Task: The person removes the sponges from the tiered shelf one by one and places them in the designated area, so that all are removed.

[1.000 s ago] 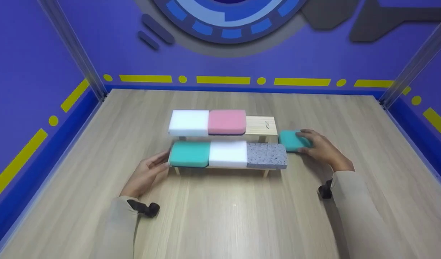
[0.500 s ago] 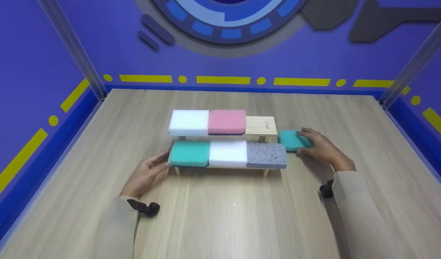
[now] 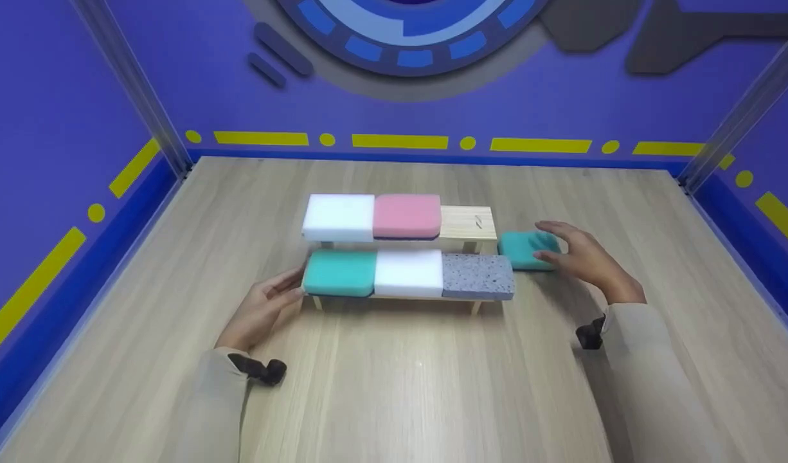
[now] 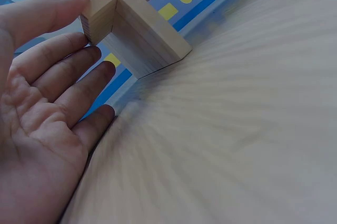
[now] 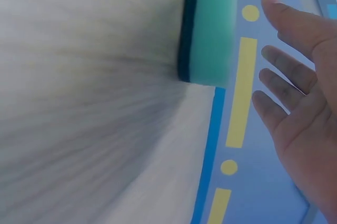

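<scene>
A two-step wooden stand [image 3: 471, 223] carries sponges. On its front step sit a teal sponge [image 3: 339, 273], a white sponge [image 3: 408, 272] and a grey speckled sponge [image 3: 477, 276]. Its back step bears a white sponge [image 3: 338, 217] and a pink sponge [image 3: 407, 216]. My left hand [image 3: 259, 307], fingers nearly straight, rests its thumb and fingertips at the stand's left end [image 4: 100, 21]. On the table right of the stand lies another teal sponge [image 3: 526, 249], with a dark layer underneath. My right hand [image 3: 583, 258] hovers beside it, fingers spread and apart from the sponge [image 5: 210, 29].
Pale wood-grain table [image 3: 394, 379] surrounds the stand. Blue printed panels [image 3: 400, 116] close off the back and both sides, joined by metal corner posts [image 3: 134, 96]. The back step's right end [image 3: 468, 222] shows bare wood.
My right hand has let go of the teal sponge and drawn slightly back to the right, its fingers opening. That sponge stays in place. My left hand keeps its position at the stand.
</scene>
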Demonstrator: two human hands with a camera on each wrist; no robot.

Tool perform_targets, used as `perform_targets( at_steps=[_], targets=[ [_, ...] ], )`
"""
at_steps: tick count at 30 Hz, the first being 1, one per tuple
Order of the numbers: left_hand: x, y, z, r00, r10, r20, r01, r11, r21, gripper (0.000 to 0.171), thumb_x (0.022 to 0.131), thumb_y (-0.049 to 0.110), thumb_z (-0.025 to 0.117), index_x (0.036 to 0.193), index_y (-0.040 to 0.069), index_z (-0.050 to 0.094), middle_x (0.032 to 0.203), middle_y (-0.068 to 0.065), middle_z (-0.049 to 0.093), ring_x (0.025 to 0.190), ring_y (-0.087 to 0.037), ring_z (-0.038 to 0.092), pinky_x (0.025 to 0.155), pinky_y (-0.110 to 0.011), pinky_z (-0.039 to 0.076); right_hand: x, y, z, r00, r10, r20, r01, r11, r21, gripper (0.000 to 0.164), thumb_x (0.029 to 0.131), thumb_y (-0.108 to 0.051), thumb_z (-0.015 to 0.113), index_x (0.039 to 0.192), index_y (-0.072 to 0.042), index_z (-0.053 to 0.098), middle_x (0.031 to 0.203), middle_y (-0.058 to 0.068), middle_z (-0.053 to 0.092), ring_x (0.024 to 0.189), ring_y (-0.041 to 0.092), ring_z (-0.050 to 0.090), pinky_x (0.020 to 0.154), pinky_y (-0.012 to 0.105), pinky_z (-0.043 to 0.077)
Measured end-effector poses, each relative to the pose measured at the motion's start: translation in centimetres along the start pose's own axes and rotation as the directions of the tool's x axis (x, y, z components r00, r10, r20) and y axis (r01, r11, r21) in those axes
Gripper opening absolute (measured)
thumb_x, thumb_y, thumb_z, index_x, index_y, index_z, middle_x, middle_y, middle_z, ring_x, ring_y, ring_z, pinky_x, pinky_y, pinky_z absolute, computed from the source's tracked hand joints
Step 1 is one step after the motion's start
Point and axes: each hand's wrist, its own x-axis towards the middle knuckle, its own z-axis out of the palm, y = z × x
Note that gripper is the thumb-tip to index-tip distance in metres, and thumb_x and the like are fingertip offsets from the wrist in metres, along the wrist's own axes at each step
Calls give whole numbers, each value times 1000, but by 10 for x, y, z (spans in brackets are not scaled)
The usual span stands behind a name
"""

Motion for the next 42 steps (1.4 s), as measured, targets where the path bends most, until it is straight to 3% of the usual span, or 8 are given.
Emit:
perform_targets(
  at_steps=[14,21,25,42],
  targets=[
    [1,-1,0,1000,10,4,-10,1000,-23,63,94,18,63,147,-1,34,155,-12,33,143,-22,31,106,-16,39,7,-28,-13,995,-70,-67,69,998,-16,62,94,-32,62,145,-4,41,150,21,39,140,41,31,113,60,28],
    [2,-1,2,1000,4,-14,-4,1000,-20,61,94,14,61,146,-3,34,154,-15,33,143,-25,31,106,-15,38,10,-47,-16,976,-171,-136,169,985,-26,60,93,-31,63,142,-3,44,146,21,44,137,41,37,110,59,33],
    [2,-1,2,1000,11,-8,-11,999,-31,60,94,11,60,146,-5,32,155,-17,31,144,-26,29,107,-15,38,11,-57,-18,972,-177,-153,175,984,-27,61,93,-34,62,143,-5,44,147,20,43,137,40,37,110,59,33],
    [0,1,1,1000,-13,-15,14,1000,12,63,94,18,62,146,-2,34,155,-13,33,143,-23,31,106,-14,37,23,-101,-17,986,-151,-66,154,987,45,67,92,-41,62,149,-16,37,155,13,34,139,40,34,112,58,33]
  ],
)
